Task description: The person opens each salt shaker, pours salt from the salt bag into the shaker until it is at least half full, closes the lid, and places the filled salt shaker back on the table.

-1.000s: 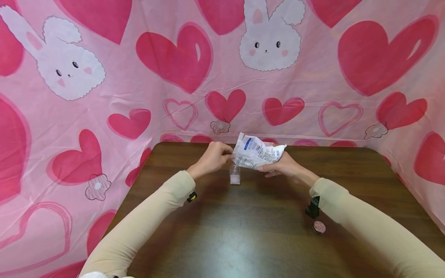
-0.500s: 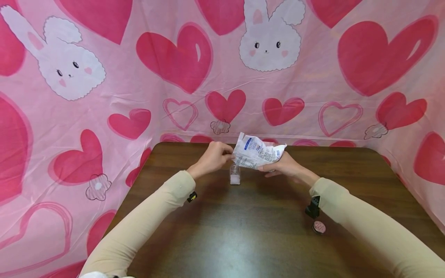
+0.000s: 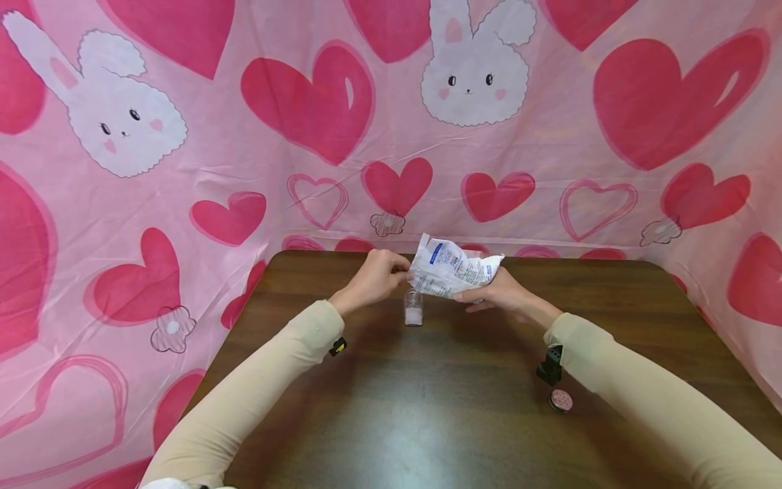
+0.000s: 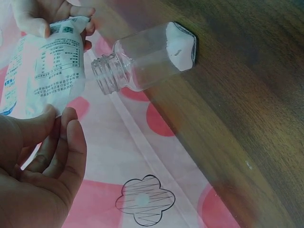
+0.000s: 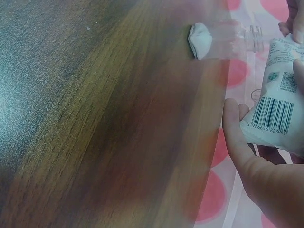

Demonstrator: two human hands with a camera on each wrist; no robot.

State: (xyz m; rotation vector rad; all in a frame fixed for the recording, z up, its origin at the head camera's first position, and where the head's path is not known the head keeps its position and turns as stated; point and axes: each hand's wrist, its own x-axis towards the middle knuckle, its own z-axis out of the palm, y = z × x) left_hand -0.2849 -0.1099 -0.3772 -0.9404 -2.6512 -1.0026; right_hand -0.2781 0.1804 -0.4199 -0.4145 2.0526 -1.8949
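A white printed bag [image 3: 453,269] is tilted above a small clear glass bottle [image 3: 413,310] that stands upright on the table. The left hand [image 3: 377,277] pinches the bag's lower left corner between thumb and fingers, as the left wrist view shows too. From the right, the right hand [image 3: 502,293] grips the other end of the bag, its barcode side [image 5: 270,115] facing the right wrist camera. White powder [image 4: 181,46] fills the bottom part of the bottle, whose threaded neck has no cap on it. Whether anything is falling from the bag cannot be seen.
A round pink lid with holes [image 3: 561,400] lies on the brown wooden table [image 3: 391,407], below the right wrist. Behind the table hangs a pink cloth [image 3: 391,136] with hearts and rabbits. Black devices are strapped at both wrists.
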